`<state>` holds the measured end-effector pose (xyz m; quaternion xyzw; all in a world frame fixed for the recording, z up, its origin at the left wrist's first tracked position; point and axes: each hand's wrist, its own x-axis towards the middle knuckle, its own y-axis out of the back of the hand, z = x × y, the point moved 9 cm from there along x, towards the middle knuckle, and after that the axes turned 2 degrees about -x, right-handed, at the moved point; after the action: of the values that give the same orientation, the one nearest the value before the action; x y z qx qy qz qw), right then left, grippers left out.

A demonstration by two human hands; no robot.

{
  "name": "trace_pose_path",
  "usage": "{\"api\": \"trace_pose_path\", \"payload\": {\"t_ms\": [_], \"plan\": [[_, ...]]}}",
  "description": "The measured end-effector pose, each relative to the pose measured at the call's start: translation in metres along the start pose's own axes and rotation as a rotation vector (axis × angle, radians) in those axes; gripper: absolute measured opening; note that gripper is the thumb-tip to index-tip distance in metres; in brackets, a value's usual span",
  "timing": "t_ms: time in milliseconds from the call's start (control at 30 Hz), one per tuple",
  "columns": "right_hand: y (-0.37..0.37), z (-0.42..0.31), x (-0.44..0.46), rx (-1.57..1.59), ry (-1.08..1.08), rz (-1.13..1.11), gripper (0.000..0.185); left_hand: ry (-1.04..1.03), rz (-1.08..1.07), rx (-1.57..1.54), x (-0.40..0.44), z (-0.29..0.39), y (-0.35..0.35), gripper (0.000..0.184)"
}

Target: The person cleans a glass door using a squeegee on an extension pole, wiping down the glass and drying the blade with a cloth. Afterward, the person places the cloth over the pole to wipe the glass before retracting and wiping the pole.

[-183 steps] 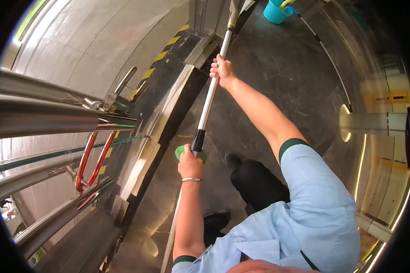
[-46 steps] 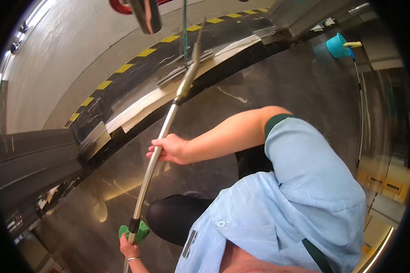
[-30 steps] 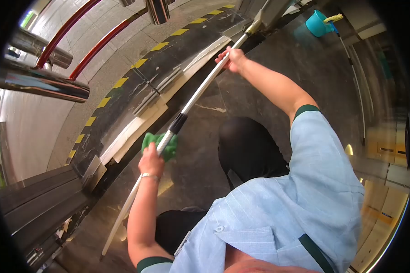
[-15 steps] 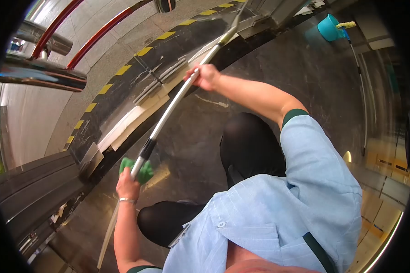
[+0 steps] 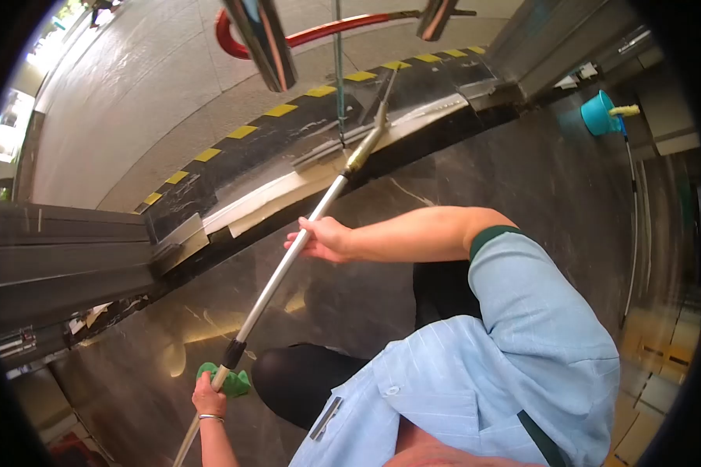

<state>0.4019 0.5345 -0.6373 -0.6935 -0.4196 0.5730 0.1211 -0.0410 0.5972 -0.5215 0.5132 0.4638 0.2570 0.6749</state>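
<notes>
A long silver telescopic pole point(image 5: 271, 286) slants across the view, with a thin, squeegee-like head point(image 5: 385, 100) at its far end above the door threshold. My right hand point(image 5: 322, 238) is closed around the middle of the pole, its thumb over the top and some fingers loosely extended. Lower down, my left hand point(image 5: 209, 397) grips the pole just below its black collar point(image 5: 233, 354). A bunched green cloth point(image 5: 237, 383) is pressed against the pole at my left hand. Whether the head touches the glass is unclear.
A glass edge point(image 5: 339, 78) rises from the pale threshold strip point(image 5: 265, 201). Beyond it are yellow-striped floor tape point(image 5: 281, 110) and a red curved handle point(image 5: 343, 26). At right stand a turquoise bucket point(image 5: 597, 114) and another pole point(image 5: 632, 210). Dark frame pieces point(image 5: 70, 249) lie left.
The view has turned, bringing the glass edge into sight. Both hands and the pole sit lower in view, and the pole's head has come down toward the threshold. Both hands keep their grip.
</notes>
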Motion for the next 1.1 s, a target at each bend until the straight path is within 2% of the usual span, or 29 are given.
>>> {"api": "trace_pose_path", "payload": {"t_ms": [33, 100, 167, 233, 333, 400, 467, 567, 733, 1100], "plan": [[-0.001, -0.003, -0.005, -0.019, -0.012, -0.029, 0.029, 0.009, 0.015, -0.007, 0.003, -0.005, -0.001, 0.037], [0.007, -0.036, -0.007, 0.025, 0.114, 0.053, 0.026, -0.111, 0.044, -0.061, 0.001, -0.001, -0.002, 0.037], [0.035, -0.083, 0.010, 0.115, 0.265, 0.158, 0.030, -0.052, 0.042, -0.047, 0.002, -0.014, -0.007, 0.037], [0.045, -0.097, 0.000, 0.096, 0.286, 0.190, 0.027, 0.002, 0.009, -0.039, 0.002, -0.019, -0.014, 0.038], [0.031, -0.098, -0.017, 0.072, 0.300, 0.111, 0.028, 0.015, 0.019, -0.008, 0.003, -0.017, -0.014, 0.044], [0.011, -0.096, -0.029, 0.034, 0.303, 0.025, 0.028, -0.082, 0.005, 0.069, 0.011, 0.001, -0.009, 0.051], [-0.013, -0.085, -0.044, -0.009, 0.288, -0.020, 0.028, -0.226, 0.126, -0.034, 0.013, 0.029, 0.009, 0.047], [-0.036, -0.080, -0.048, -0.024, 0.282, -0.060, 0.028, -0.015, 0.103, -0.117, 0.003, 0.028, 0.014, 0.048], [-0.051, -0.064, -0.035, -0.053, 0.245, -0.095, 0.026, 0.093, 0.052, -0.143, -0.010, 0.006, -0.006, 0.049], [-0.087, -0.050, -0.049, -0.128, 0.287, -0.180, 0.026, 0.103, 0.148, -0.230, -0.026, -0.016, 0.000, 0.049]]}}
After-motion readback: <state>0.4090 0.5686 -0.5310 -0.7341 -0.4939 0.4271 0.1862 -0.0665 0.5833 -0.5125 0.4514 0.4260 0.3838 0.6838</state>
